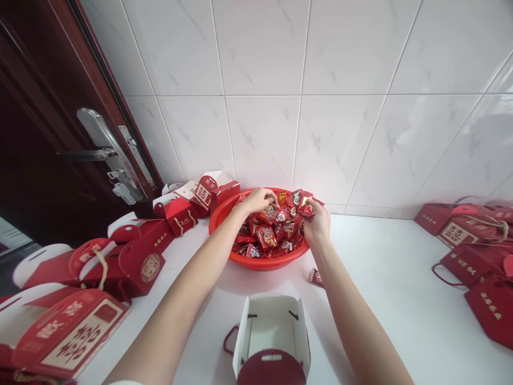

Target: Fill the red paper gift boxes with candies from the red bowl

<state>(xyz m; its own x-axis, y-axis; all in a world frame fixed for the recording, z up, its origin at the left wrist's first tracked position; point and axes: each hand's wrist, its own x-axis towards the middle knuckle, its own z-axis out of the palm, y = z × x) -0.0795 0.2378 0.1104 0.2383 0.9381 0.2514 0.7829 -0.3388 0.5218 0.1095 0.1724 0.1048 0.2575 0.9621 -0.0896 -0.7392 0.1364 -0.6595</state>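
A red plastic basin (260, 263) holds a heap of red-wrapped candies (266, 235). My left hand (259, 201) reaches over the heap from the left. Its fingers are curled down among the wrappers, and what lies in them is hidden. At the basin's right rim, my right hand (319, 220) is closed around several wrapped candies (306, 205). Nearer to me, between my forearms, stands an open gift box (270, 326) with a white inside and a dark red front flap. No candy shows in it.
Red gift boxes (146, 259) line the left side, several with their tops open. More red boxes (473, 256) are grouped at the right. One loose candy (315, 276) lies beside my right forearm. Behind the white table stand a tiled wall (264, 139) and a dark door (48, 107).
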